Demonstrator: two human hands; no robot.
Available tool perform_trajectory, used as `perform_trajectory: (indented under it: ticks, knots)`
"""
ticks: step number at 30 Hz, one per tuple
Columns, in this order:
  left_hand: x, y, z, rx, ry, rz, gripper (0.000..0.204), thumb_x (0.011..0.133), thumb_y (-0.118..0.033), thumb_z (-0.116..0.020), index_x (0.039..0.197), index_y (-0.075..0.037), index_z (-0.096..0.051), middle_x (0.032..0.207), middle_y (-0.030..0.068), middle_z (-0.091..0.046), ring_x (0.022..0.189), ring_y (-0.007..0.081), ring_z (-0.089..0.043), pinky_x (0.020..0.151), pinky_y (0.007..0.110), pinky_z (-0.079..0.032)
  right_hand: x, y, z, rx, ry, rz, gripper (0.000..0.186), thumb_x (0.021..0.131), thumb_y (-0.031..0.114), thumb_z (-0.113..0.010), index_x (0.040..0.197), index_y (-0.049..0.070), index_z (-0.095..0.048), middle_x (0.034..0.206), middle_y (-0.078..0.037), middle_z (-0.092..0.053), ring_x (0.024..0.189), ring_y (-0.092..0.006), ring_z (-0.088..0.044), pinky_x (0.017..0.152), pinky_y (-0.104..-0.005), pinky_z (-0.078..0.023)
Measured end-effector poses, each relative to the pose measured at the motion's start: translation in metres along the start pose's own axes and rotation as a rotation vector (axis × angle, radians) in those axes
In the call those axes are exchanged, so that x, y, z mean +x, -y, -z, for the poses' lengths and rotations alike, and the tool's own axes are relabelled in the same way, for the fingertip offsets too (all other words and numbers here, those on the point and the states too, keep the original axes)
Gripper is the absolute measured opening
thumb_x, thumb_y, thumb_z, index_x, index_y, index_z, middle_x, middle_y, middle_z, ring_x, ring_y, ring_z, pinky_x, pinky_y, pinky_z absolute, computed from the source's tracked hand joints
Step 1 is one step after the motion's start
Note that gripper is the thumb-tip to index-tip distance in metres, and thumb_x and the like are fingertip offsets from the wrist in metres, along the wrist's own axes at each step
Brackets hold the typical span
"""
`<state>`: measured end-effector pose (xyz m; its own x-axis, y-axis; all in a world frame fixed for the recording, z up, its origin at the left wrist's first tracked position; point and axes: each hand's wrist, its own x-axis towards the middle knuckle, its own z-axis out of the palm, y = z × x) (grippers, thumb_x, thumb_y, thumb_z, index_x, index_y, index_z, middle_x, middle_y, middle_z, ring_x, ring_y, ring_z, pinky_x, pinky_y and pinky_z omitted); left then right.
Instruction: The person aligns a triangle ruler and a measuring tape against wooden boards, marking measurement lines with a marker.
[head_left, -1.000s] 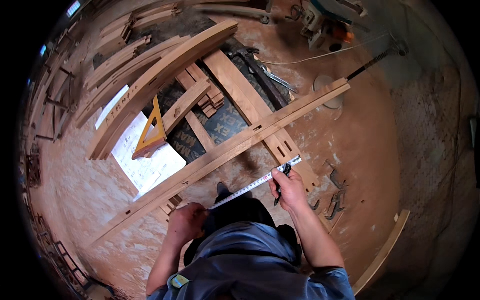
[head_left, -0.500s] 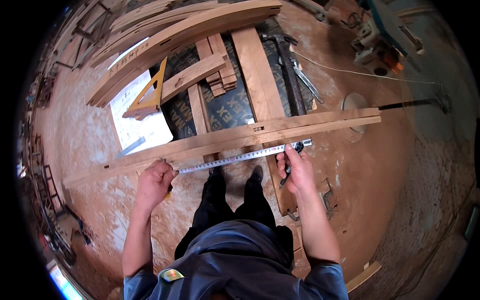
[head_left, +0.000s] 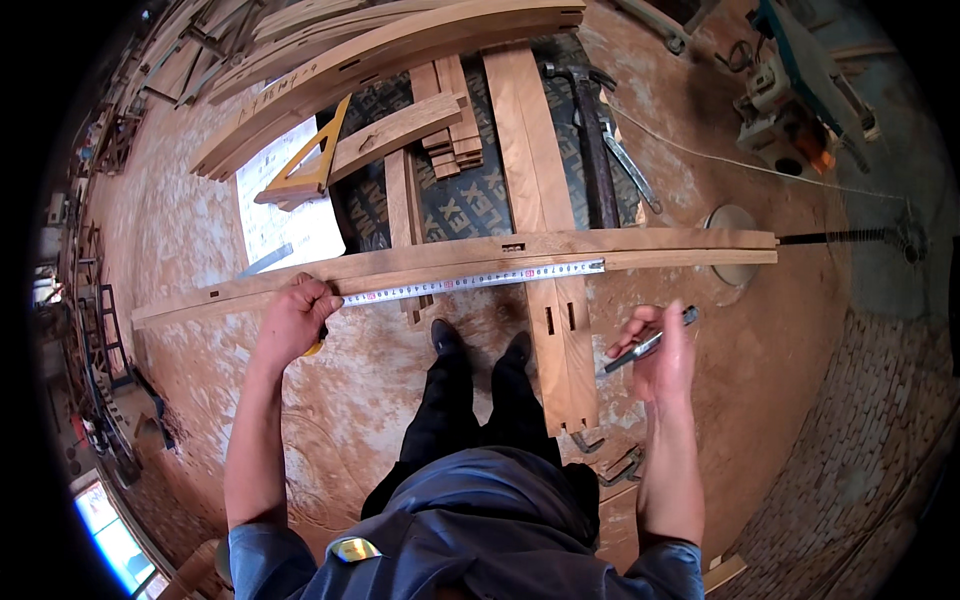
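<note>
A long, slightly curved wooden beam (head_left: 640,250) lies across the floor in front of me. A white tape measure blade (head_left: 470,282) is stretched along its near edge. My left hand (head_left: 297,318) grips the yellow tape case at the blade's left end, pressed against the beam. My right hand (head_left: 660,355) is lifted off the beam to the right and holds a dark pen-like marking tool (head_left: 648,343). A shorter board with cut slots (head_left: 560,340) crosses under the beam between my hands. My feet stand just below the beam's middle.
A yellow triangle square (head_left: 305,165) lies on a white sheet at upper left. Stacked curved beams (head_left: 400,50) run along the top. A hammer (head_left: 590,130) rests on dark boards. A power tool (head_left: 790,90) sits at upper right, clamps near my right foot.
My right hand has come away from the tape's right end and moved down and right with the marking tool. The left hand still holds the tape case at the beam.
</note>
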<state>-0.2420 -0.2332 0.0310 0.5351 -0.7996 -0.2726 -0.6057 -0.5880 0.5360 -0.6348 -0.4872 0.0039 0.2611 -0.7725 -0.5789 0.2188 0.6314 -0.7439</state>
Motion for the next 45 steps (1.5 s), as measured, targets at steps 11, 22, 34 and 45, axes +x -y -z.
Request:
perform_trajectory:
  ticks: [11, 22, 34, 45]
  knots:
    - [0.005, -0.013, -0.005, 0.076, -0.028, 0.000, 0.021, 0.090, -0.015, -0.076, 0.083, 0.001, -0.063, 0.081, 0.0111, -0.055, 0.075, 0.0274, -0.057, 0.070, 0.040, -0.048, 0.019, 0.018, -0.038, -0.095, 0.244, 0.257, 0.014, 0.105, 0.019, -0.059, 0.110, 0.007, -0.055, 0.088, -0.007, -0.063, 0.074, -0.0173, -0.064, 0.070, -0.0384, -0.062]
    - [0.007, -0.018, -0.010, 0.136, -0.067, -0.010, 0.020, 0.089, -0.017, -0.077, 0.086, -0.001, -0.067, 0.086, 0.0126, -0.059, 0.079, 0.0311, -0.060, 0.072, 0.041, -0.049, 0.052, -0.004, -0.073, -0.247, 0.245, 0.191, 0.026, 0.102, 0.016, -0.065, 0.120, -0.002, -0.061, 0.090, -0.011, -0.071, 0.080, -0.0193, -0.070, 0.079, -0.0342, -0.060]
    - [0.008, -0.021, -0.011, 0.184, -0.068, 0.014, 0.020, 0.089, -0.022, -0.076, 0.088, -0.002, -0.073, 0.089, 0.0151, -0.064, 0.085, 0.0355, -0.064, 0.075, 0.045, -0.052, 0.064, -0.011, -0.082, -0.359, 0.329, 0.167, 0.017, 0.100, 0.013, -0.067, 0.110, 0.000, -0.063, 0.090, -0.007, -0.069, 0.083, -0.0145, -0.067, 0.081, -0.0302, -0.056]
    - [0.010, -0.015, -0.012, 0.183, -0.087, -0.017, 0.019, 0.087, -0.020, -0.078, 0.088, -0.002, -0.073, 0.088, 0.0143, -0.064, 0.086, 0.0340, -0.063, 0.076, 0.043, -0.052, 0.065, -0.013, -0.078, -0.381, 0.340, 0.179, 0.015, 0.100, 0.013, -0.065, 0.108, 0.000, -0.063, 0.090, -0.007, -0.070, 0.085, -0.0141, -0.067, 0.081, -0.0301, -0.055]
